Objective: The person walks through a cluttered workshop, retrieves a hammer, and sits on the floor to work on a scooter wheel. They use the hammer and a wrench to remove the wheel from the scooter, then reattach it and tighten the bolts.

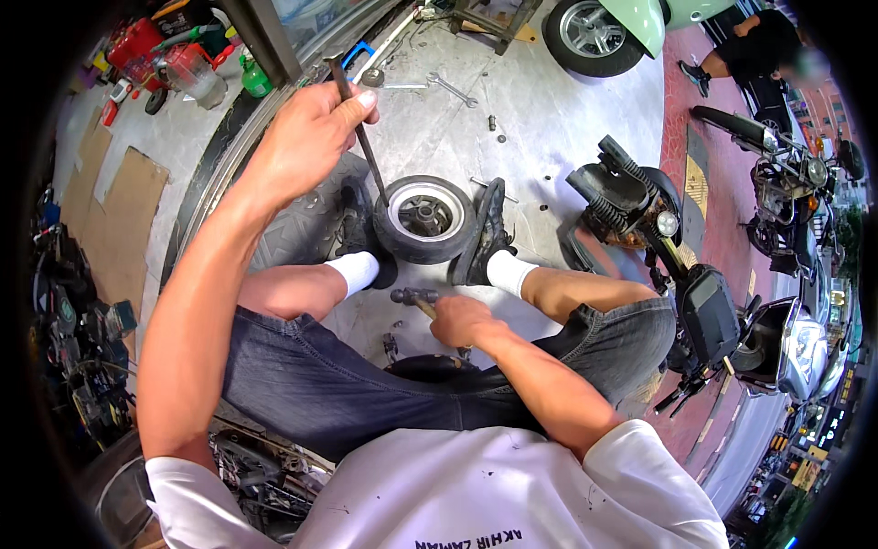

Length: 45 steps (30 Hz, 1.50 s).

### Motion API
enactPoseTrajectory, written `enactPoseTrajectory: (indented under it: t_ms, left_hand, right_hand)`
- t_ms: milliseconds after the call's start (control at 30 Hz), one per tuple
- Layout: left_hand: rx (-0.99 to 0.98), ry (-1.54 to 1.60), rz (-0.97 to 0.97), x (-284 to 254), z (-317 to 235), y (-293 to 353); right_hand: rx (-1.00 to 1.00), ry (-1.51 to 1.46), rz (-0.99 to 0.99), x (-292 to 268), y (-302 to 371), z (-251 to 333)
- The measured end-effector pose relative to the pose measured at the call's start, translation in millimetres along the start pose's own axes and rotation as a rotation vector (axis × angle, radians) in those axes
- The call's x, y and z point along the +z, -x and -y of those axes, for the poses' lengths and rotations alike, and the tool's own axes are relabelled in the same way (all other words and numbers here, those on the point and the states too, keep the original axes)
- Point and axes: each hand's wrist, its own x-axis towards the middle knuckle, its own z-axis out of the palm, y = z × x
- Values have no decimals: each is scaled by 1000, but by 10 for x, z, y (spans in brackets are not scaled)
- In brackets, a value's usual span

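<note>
My left hand (315, 123) is closed round a long dark metal bar (369, 154), which looks like a tyre lever. Its lower tip meets the tyre edge of a small scooter wheel (423, 253), at the wheel's left side. The wheel lies flat on the floor, its silver rim and hub facing up, between my two black shoes. Lower down, between my knees, my right hand (465, 320) grips a hammer (414, 296) by its handle. The hammer's dark head points left, apart from the wheel.
Wrenches (453, 91) and small loose parts lie on the floor past the wheel. To the right stand a partly stripped scooter (697, 302) and, farther off, a motorcycle (764, 192). A pale green scooter (631, 23) is beyond. Cardboard (133, 197) covers floor at left.
</note>
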Motion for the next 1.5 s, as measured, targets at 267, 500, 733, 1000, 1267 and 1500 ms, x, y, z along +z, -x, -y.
enactPoseTrajectory:
  t_ms: [267, 500, 733, 1000, 1267, 1500]
  left_hand:
    - [-100, 137, -70, -158, 84, 117]
    - [-66, 74, -130, -221, 185, 54]
    - [-17, 97, -120, -164, 37, -27]
    - [137, -117, -154, -111, -200, 86]
    - [-22, -184, -27, -86, -218, 25]
    - [-60, -81, 48, -100, -114, -115]
  right_hand:
    - [111, -315, -297, -80, -131, -156]
    - [93, -679, -214, -429, -4, -300]
    - [41, -360, 36, 94, -191, -204]
    - [185, -171, -228, 348, -718, -133]
    - [169, 15, -290, 497, -713, -251]
    - [-143, 348, -382, 963, -983, -24]
